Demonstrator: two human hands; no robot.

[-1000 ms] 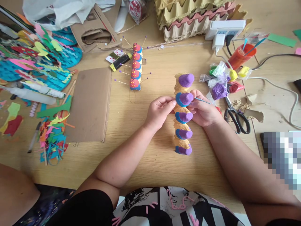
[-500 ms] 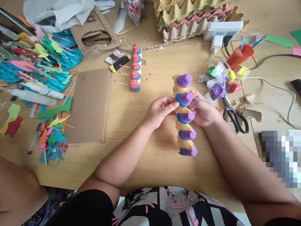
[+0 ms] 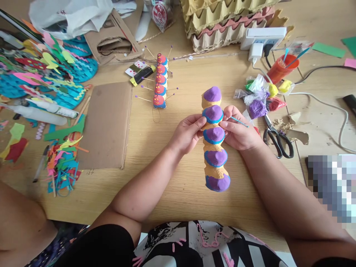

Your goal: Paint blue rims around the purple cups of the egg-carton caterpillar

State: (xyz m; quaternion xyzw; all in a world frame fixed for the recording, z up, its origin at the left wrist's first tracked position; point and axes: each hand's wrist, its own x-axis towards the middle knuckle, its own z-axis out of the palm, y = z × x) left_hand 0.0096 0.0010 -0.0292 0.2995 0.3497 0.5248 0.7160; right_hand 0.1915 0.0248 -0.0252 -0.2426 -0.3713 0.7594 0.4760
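A strip of egg carton [image 3: 213, 144] with several humps, each topped with purple clay and most edged in blue, is held up over the table. My left hand [image 3: 187, 132] pinches its left edge near the second and third humps, thumb on top. My right hand [image 3: 239, 129] grips the opposite edge, and a thin blue stick [image 3: 239, 121] is also held between its fingers. Beyond them stands a finished-looking egg-carton strip [image 3: 160, 79] with red clay faces, blue edges and purple-tipped sticks out both sides.
Cardboard [image 3: 107, 126] and paper scraps [image 3: 63, 163] lie left. Right are scissors [image 3: 278, 139], bagged clay [image 3: 257, 107], a red cup [image 3: 283, 66] and a power strip [image 3: 263, 37] with cables. Egg trays [image 3: 222, 37] are stacked behind. Another person's limb [image 3: 22, 226] shows at lower left.
The purple-topped strip has shifted slightly left and rolled so its purple tops face upward more. Both hands still hold it, and the blue stick stays in my right hand.
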